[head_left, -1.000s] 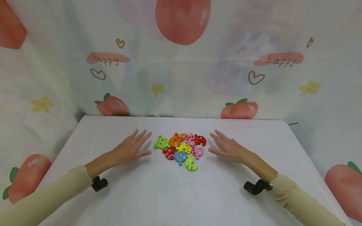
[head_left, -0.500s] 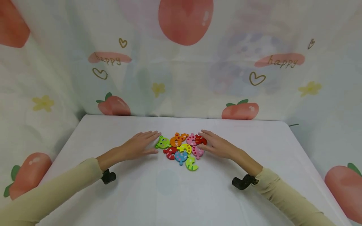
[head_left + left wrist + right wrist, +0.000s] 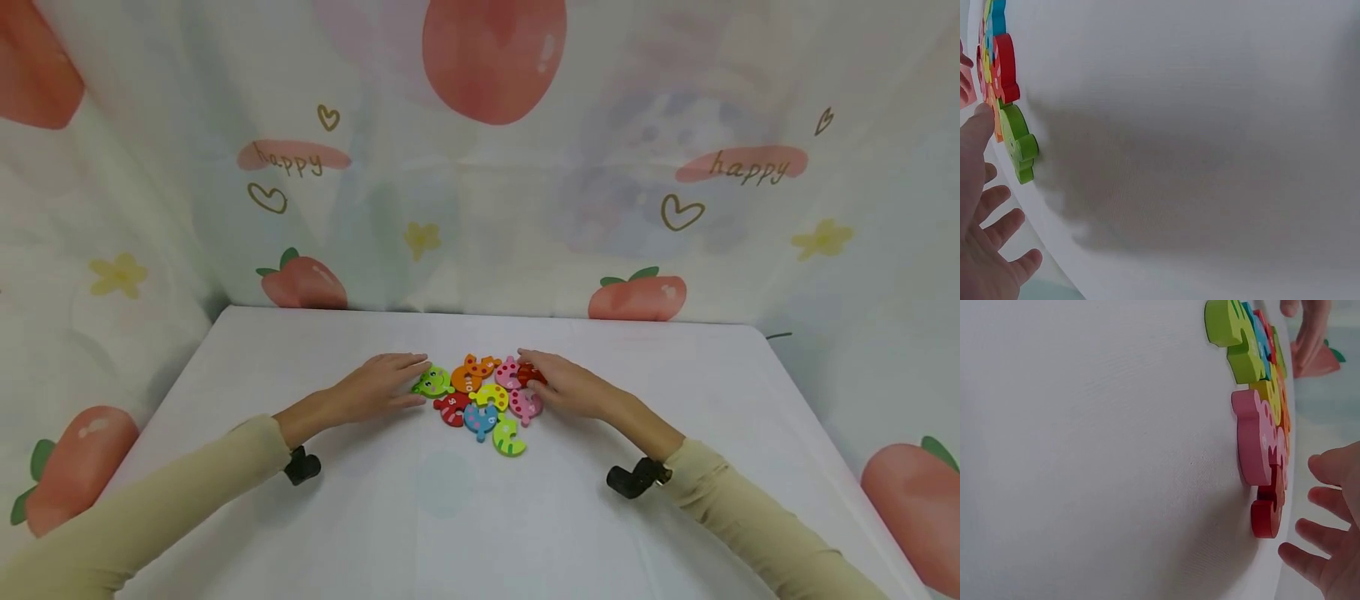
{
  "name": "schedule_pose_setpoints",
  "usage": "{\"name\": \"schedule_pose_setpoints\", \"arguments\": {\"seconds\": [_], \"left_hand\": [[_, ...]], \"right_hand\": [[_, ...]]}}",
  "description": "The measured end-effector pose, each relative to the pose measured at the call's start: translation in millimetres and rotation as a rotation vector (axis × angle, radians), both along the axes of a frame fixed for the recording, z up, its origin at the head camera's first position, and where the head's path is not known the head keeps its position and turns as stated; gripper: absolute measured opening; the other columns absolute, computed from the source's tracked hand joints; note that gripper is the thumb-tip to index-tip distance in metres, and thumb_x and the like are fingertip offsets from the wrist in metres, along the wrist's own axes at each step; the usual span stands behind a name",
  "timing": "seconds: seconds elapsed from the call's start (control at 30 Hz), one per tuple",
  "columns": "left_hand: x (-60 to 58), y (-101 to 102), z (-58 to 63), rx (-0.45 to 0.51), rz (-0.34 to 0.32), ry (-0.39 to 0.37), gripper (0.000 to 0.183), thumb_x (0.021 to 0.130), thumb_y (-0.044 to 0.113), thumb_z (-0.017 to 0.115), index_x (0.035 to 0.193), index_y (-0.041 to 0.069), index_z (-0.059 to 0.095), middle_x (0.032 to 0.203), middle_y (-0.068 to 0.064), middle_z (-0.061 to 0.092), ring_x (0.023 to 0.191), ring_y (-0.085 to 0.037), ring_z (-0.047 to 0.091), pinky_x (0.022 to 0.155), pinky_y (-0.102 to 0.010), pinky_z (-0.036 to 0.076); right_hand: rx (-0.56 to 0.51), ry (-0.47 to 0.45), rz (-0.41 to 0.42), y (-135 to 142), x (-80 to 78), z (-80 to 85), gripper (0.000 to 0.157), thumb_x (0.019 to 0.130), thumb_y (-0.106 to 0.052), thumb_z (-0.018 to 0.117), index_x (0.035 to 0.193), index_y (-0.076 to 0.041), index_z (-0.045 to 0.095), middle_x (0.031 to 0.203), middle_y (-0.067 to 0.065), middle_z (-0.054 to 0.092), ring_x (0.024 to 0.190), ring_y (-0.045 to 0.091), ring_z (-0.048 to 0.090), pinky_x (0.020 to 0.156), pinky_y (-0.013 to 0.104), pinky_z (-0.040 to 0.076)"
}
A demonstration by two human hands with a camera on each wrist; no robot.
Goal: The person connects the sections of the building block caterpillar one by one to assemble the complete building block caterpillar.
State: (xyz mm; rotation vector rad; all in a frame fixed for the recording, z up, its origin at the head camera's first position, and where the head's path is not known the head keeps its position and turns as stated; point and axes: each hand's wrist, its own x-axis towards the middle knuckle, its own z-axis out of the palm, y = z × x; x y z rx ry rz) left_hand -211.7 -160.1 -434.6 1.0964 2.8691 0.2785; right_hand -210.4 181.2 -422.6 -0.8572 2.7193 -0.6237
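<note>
Colourful numbered puzzle pieces lie in a cluster on the white table. At its left end is a green piece with a smiling face [image 3: 432,382]; the fingertips of my left hand [image 3: 375,389] reach its edge in the head view. My right hand [image 3: 568,386] hovers at the other end, overlapping a red piece [image 3: 1265,518] and partly hiding it. Beside that red piece sits a pink piece [image 3: 526,406]. Both wrist views show the fingers spread and relaxed, holding nothing. Between the hands are a yellow piece [image 3: 491,397], a blue piece [image 3: 480,421] and a second red piece [image 3: 452,409].
A striped green piece [image 3: 508,440] lies nearest the person, and an orange piece [image 3: 467,380] sits toward the back. Behind the white table [image 3: 450,533] hangs a fruit-patterned curtain [image 3: 510,200]. Black wrist cameras [image 3: 632,478] stick out below the sleeves.
Both hands have moved inward to the cluster, the left to the green face piece, the right over the red piece. The pieces keep their arrangement.
</note>
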Motion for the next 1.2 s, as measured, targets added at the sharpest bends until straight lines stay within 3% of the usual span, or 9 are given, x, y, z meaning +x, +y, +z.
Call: {"name": "schedule_pose_setpoints", "arguments": {"seconds": [0.33, 0.63, 0.87, 1.2], "left_hand": [[-6.5, 8, -4.8, -0.037, -0.003, 0.004, 0.059, 0.091, 0.042, 0.065, 0.141, 0.014, 0.051, 0.149, -0.007, 0.049, 0.138, -0.028, 0.045, 0.114, -0.050, 0.037], [-10.3, 10, -6.4, -0.067, 0.002, -0.003, 0.061, 0.091, 0.041, 0.065, 0.144, 0.015, 0.048, 0.149, -0.005, 0.049, 0.141, -0.028, 0.042, 0.115, -0.050, 0.035], [-13.2, 14, -9.6, -0.073, -0.003, -0.014, 0.061, 0.090, 0.042, 0.066, 0.142, 0.015, 0.050, 0.146, -0.005, 0.053, 0.139, -0.028, 0.044, 0.113, -0.050, 0.038], [-14.6, 15, -12.3, -0.061, -0.001, 0.005, 0.055, 0.089, 0.037, 0.069, 0.136, 0.014, 0.056, 0.137, -0.005, 0.058, 0.125, -0.022, 0.054, 0.105, -0.040, 0.047]], "right_hand": [[0.022, -0.012, -0.014, 0, -1.0, -4.9, 0.056, 0.097, -0.012, 0.058, 0.147, -0.001, 0.036, 0.149, 0.017, 0.046, 0.140, 0.034, 0.042, 0.112, 0.049, 0.038], [0.098, 0.040, 0.075, 4, -1.0, -7.5, 0.042, 0.098, -0.009, 0.054, 0.139, -0.003, 0.052, 0.152, 0.015, 0.043, 0.141, 0.035, 0.040, 0.111, 0.048, 0.040], [0.153, 0.060, 0.077, 8, -1.5, -6.8, 0.044, 0.096, -0.010, 0.057, 0.140, -0.004, 0.051, 0.150, 0.013, 0.045, 0.139, 0.034, 0.043, 0.108, 0.047, 0.043], [0.208, 0.051, 0.043, 11, -0.3, -4.3, 0.047, 0.095, -0.014, 0.061, 0.139, -0.003, 0.051, 0.147, 0.013, 0.049, 0.136, 0.033, 0.047, 0.107, 0.048, 0.044]]}}
